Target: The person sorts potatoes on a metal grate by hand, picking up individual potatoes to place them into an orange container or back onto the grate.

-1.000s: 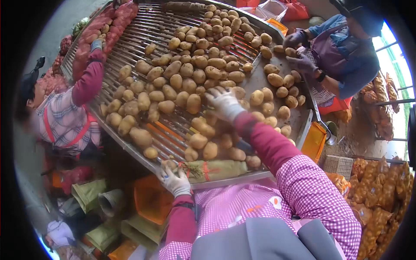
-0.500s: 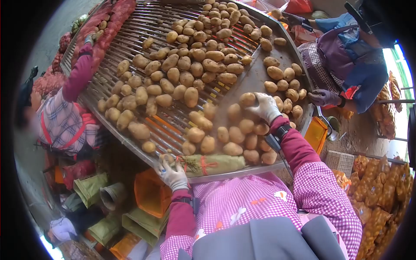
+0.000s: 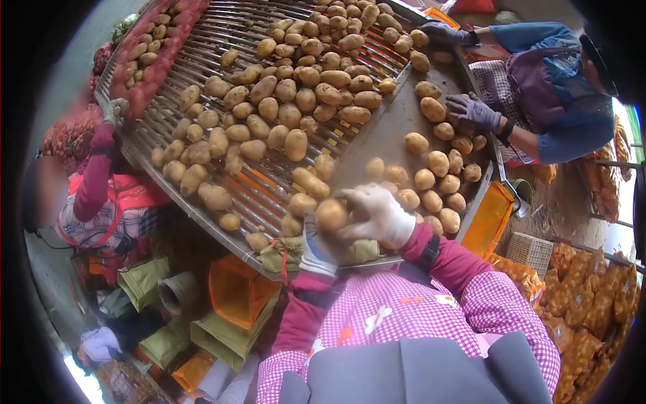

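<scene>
Both my hands, in white work gloves, are close together at the near edge of the slatted metal sorting table (image 3: pixel 222 27). My right hand (image 3: pixel 380 214) has its fingers curled at the side of a round potato (image 3: pixel 332 215). My left hand (image 3: pixel 316 248) is just left of and below that potato; motion blur and the potato obscure its fingers. Under my hands lies a rolled green bag (image 3: pixel 363 250), largely covered. More potatoes (image 3: pixel 286 111) spread over the slats, and several (image 3: pixel 437 163) lie on the smooth metal panel to the right.
Across the right side, a person's gloved hand (image 3: pixel 474 111) is over the potatoes. At left, another person's gloved hand (image 3: pixel 116 111) is beside a red mesh bag (image 3: pixel 149 57) of potatoes. Orange crates (image 3: pixel 237 289), green bags (image 3: pixel 142 279) and a white basket (image 3: pixel 527 252) stand below.
My right hand has moved left and nearer with a potato. My left hand has left the table-edge potato and moved right. The person at left has drawn a hand back from the mesh bag.
</scene>
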The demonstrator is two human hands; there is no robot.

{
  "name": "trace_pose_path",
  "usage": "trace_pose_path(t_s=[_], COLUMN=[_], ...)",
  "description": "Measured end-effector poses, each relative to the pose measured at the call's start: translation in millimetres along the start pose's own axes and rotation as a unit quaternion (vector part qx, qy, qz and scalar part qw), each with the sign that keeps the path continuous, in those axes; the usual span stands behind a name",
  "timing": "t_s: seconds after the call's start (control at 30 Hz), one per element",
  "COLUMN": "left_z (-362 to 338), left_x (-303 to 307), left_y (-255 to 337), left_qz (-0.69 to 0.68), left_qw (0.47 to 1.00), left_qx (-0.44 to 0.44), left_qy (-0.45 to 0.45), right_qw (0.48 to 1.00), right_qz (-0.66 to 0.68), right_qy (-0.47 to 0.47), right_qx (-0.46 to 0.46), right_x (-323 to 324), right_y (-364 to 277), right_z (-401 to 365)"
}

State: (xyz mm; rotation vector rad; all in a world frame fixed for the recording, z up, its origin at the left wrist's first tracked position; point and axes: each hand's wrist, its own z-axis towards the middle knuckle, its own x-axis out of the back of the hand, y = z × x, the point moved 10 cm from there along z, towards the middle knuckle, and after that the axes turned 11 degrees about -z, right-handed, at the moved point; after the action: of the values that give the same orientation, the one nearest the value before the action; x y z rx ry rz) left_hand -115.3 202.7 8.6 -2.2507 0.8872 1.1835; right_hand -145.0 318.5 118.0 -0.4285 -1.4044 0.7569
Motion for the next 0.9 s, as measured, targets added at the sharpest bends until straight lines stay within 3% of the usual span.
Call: trace_pose_path(t_s=[0.03, 0.07, 0.1, 0.13, 0.17, 0.2, 0.23, 0.27, 0.3, 0.33, 0.37, 0.4, 0.43, 0.47, 0.53, 0.6, 0.7, 0.8, 0.9], left_z=[-9.0, -14.4, -18.6, -21.9, -26.1, -33.8, -42.5, -47.2, -52.6, -55.1, -57.9, -61.5, -63.4, -65.1, -67.4, -69.2, -69.5, -71.2, -69.8], left_x=[-12.3, 6.8, 35.1, 51.7, 68.4, 74.8, 75.4, 76.6, 74.2, 76.0, 77.8, 63.2, 44.8, 33.3, 35.2, 43.3, 26.9, 38.0, 50.1], left_y=[-0.3, 14.8, 32.7, 34.3, 35.8, 39.6, 42.6, 49.1, 55.1, 60.5, 65.8, 70.5, 67.5, 66.2, 70.8, 75.1, 65.6, 63.8, 67.6], left_qz=[-0.065, 0.159, 0.374, 0.178, -0.025, 0.013, 0.05, 0.212, 0.369, 0.363, 0.356, 0.265, 0.155, 0.104, 0.069, 0.054, 0.01, 0.015, 0.093], left_qw=[0.995, 0.986, 0.924, 0.981, 0.994, 0.996, 0.995, 0.974, 0.924, 0.925, 0.925, 0.954, 0.978, 0.986, 0.99, 0.993, 0.997, 0.997, 0.99], left_qx=[0.029, -0.025, -0.075, -0.035, 0.021, -0.002, -0.025, -0.068, -0.099, -0.114, -0.13, -0.14, -0.138, -0.129, -0.12, -0.093, -0.046, -0.048, -0.103], left_qy=[-0.066, -0.046, -0.021, -0.069, -0.101, -0.09, -0.077, -0.043, 0.002, 0.017, 0.032, 0.017, -0.005, -0.018, -0.033, -0.04, -0.063, -0.052, -0.025], right_qw=[0.999, 0.995, 0.99, 0.989, 0.988, 0.986, 0.979, 0.961, 0.935, 0.895, 0.93, 0.949, 0.982, 0.988, 0.954, 0.915, 0.924, 0.945, 0.992], right_qz=[0.047, 0.094, 0.142, 0.145, 0.148, 0.151, 0.186, 0.239, 0.312, 0.38, 0.331, 0.284, 0.165, -0.022, -0.258, -0.377, -0.351, -0.325, 0.012], right_qy=[0.0, -0.002, -0.006, 0.011, 0.027, 0.042, -0.015, -0.055, -0.141, -0.227, -0.129, -0.087, -0.037, 0.037, -0.034, -0.03, -0.15, -0.037, -0.063], right_qx=[-0.008, -0.016, -0.025, -0.001, 0.023, 0.048, 0.082, 0.125, 0.093, 0.059, 0.098, 0.105, 0.085, 0.151, 0.152, 0.136, 0.027, 0.018, -0.104], right_x=[-4.6, -9.9, -15.8, -16.9, -18.3, -19.0, -25.0, -31.9, -43.7, -58.3, -52.2, -53.7, -45.2, -51.9, -91.9, -103.9, -115.4, -90.3, -72.8], right_y=[-2.2, -3.4, -4.7, -12.2, -20.8, -30.3, -47.4, -63.6, -67.0, -69.0, -59.9, -43.8, -34.2, -21.9, 18.3, 27.2, 48.5, 58.9, 80.4], right_z=[2.3, 4.1, 6.4, 11.2, 16.5, 21.9, 32.9, 41.7, 52.7, 61.5, 84.3, 109.0, 134.5, 152.3, 173.3, 172.9, 173.0, 158.2, 135.1])
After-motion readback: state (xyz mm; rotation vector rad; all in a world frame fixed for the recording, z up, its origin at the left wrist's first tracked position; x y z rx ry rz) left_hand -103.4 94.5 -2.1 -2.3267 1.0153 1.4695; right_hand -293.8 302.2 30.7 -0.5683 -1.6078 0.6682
